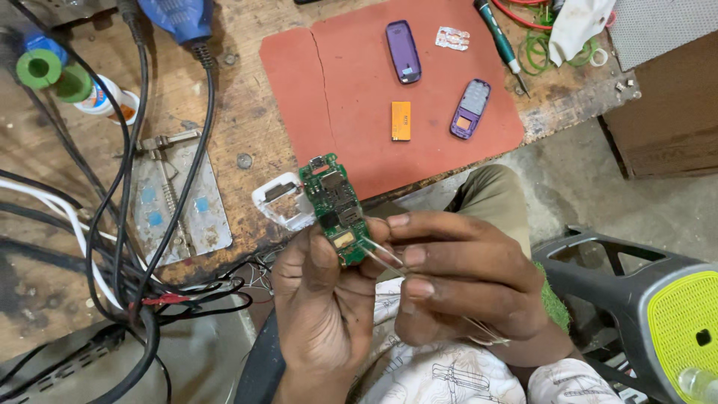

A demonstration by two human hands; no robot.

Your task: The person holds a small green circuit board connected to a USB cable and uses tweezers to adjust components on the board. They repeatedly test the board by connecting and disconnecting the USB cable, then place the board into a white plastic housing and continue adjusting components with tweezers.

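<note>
My left hand [321,307] holds a small green circuit board [334,207] upright by its lower end, above the bench's front edge. My right hand [456,280] grips thin metal tweezers [383,256], whose tips touch the lower part of the board. A white plastic frame piece [280,200] lies on the bench just behind the board. On the red mat [351,97] lie a purple phone back cover [403,51], a purple front cover with keypad holes [470,108] and an orange battery [401,120].
A metal board-holder plate [176,198] and a tangle of black and white cables [112,247] fill the left side. A green-handled screwdriver [497,37] lies at the mat's far right. A dark plastic stool [636,292] stands at the right on the floor.
</note>
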